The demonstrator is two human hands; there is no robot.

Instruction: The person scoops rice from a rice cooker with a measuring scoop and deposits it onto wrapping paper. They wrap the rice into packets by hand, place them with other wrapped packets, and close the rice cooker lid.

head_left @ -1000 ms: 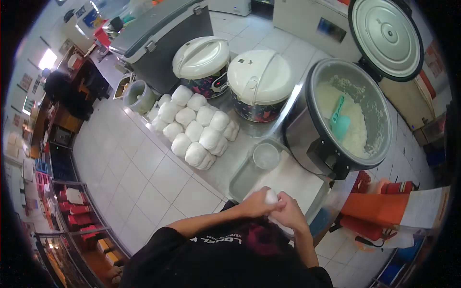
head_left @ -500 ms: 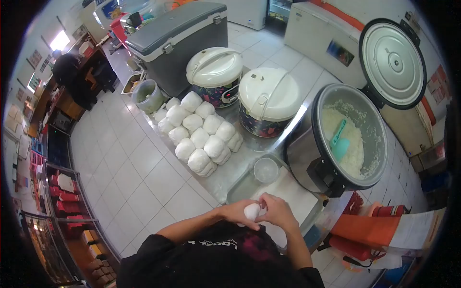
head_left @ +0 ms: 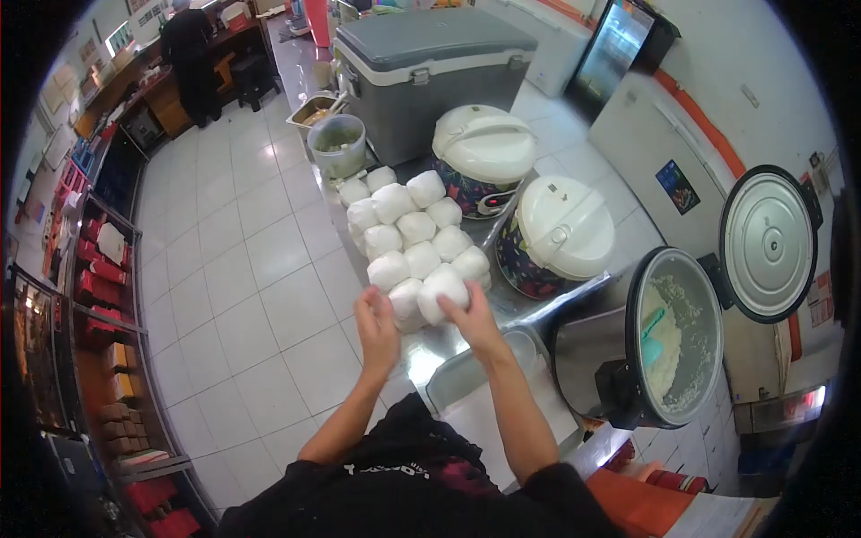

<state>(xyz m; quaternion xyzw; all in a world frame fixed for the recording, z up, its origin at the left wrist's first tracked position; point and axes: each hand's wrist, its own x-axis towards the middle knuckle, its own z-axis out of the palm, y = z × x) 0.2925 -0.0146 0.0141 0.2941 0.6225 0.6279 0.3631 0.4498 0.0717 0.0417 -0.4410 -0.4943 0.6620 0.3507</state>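
Note:
Several white wrapped bundles [head_left: 415,226] are stacked at the edge of the metal table [head_left: 426,359]. My right hand [head_left: 468,321] has its fingers round the near right side of a white bundle [head_left: 441,293] on top of the pile's near end. Beside the pile's near left corner is my left hand [head_left: 377,330], its fingers apart and nothing seen in it. A metal tray [head_left: 448,387] with a white sheet [head_left: 502,417] lies on the table in front of my body.
Two lidded pots [head_left: 484,148] [head_left: 560,229] stand behind the pile, near a grey cooler [head_left: 430,90] and a tub [head_left: 337,148]. At right is an open rice cooker [head_left: 592,359] with a green scoop [head_left: 652,350]. A person [head_left: 186,63] stands far left.
Both hands have moved from in front of my body, where they held a white bundle together, forward to the pile. They are now apart. The view has shifted left.

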